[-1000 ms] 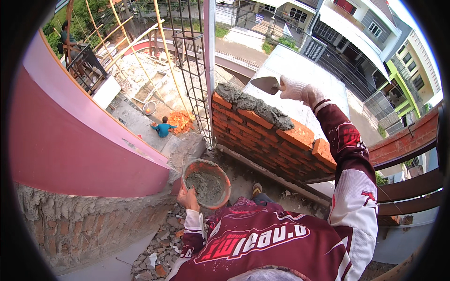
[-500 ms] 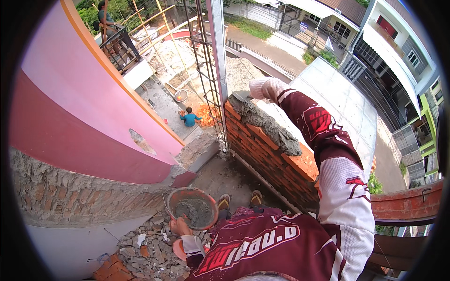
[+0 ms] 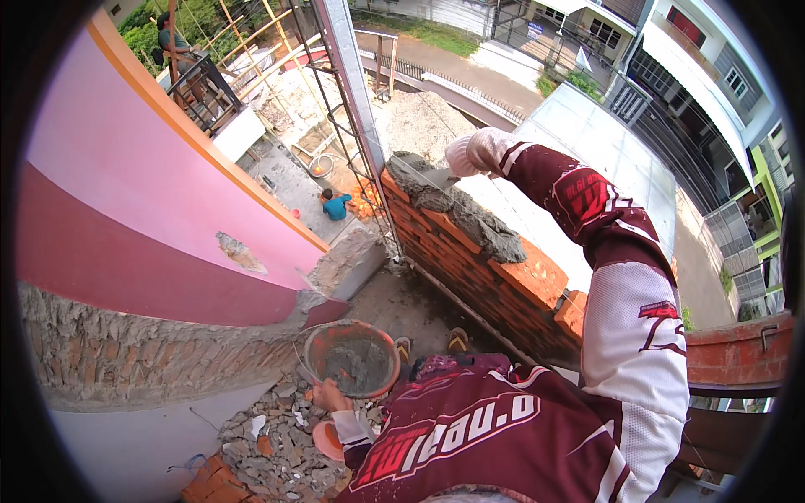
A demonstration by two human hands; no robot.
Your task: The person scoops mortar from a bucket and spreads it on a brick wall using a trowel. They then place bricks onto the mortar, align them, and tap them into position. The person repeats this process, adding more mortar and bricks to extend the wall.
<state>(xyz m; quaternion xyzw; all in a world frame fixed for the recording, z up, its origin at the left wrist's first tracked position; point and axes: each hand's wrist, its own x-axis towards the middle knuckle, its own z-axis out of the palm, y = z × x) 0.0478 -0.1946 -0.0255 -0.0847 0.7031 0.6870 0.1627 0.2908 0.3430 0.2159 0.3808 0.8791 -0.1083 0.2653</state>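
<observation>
Atop the brick wall (image 3: 461, 268), the right hand (image 3: 480, 152) grips a trowel (image 3: 442, 177) at the far mortar (image 3: 484, 228), the left hand (image 3: 332, 396) clutching a bucket (image 3: 325, 348) near the white-lettered jersey (image 3: 511, 448).

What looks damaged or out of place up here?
The pink wall has a rough, chipped patch, odd against its smooth paint. Broken rubble also lies strewn near the bucket that the left hand grips, which looks untidy.

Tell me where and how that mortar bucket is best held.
Probably by the near-left rim, from the person's left, where the left hand is: the bucket is round and open-topped, so its rim stands clear of the mortar inside.
</observation>
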